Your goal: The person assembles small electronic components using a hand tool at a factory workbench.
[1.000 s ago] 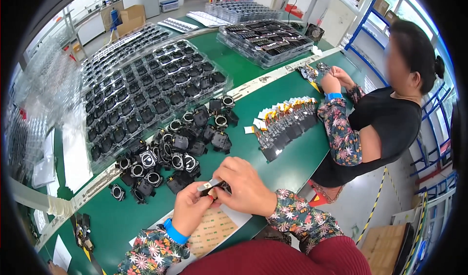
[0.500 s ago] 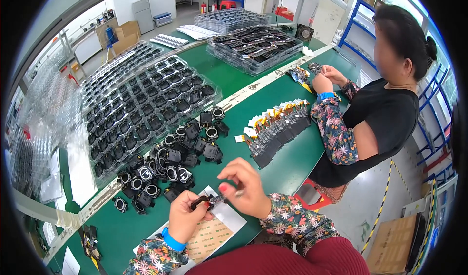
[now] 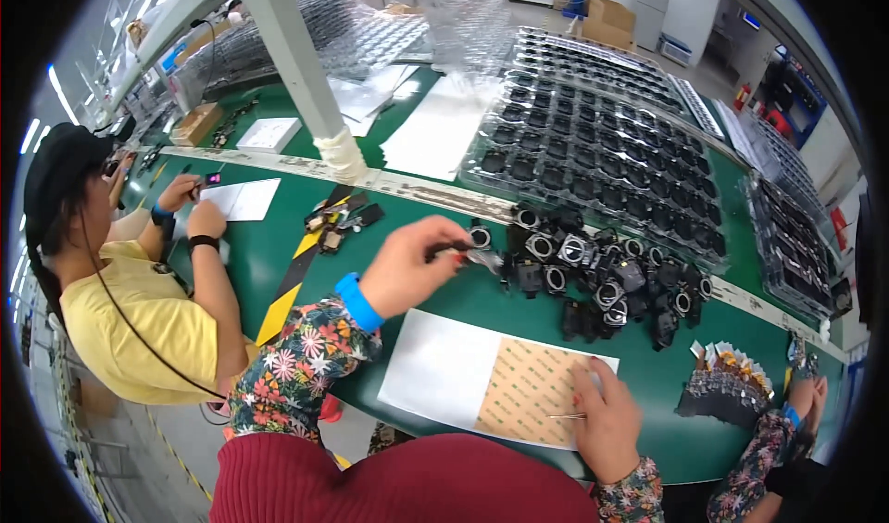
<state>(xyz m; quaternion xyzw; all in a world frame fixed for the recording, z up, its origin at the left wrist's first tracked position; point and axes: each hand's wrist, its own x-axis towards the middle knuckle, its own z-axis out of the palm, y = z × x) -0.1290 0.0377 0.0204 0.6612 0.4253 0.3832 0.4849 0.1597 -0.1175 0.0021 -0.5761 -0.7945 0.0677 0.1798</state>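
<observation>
Left hand (image 3: 403,271) is pinching one dark component (image 3: 451,247), right hand (image 3: 609,430) a metal tool (image 3: 563,416); loose ring-fronted modules (image 3: 609,293) are remaining at three o'clock.

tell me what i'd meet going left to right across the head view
Person in yellow, black-and-yellow tape, left hand, tan patterned sheet, right hand, fanned row of dark cable parts, co-worker's hands.

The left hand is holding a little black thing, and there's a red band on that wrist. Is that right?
Not quite: the band is blue, not red, as the head view shows. The left hand is indeed holding a little black thing.
</observation>
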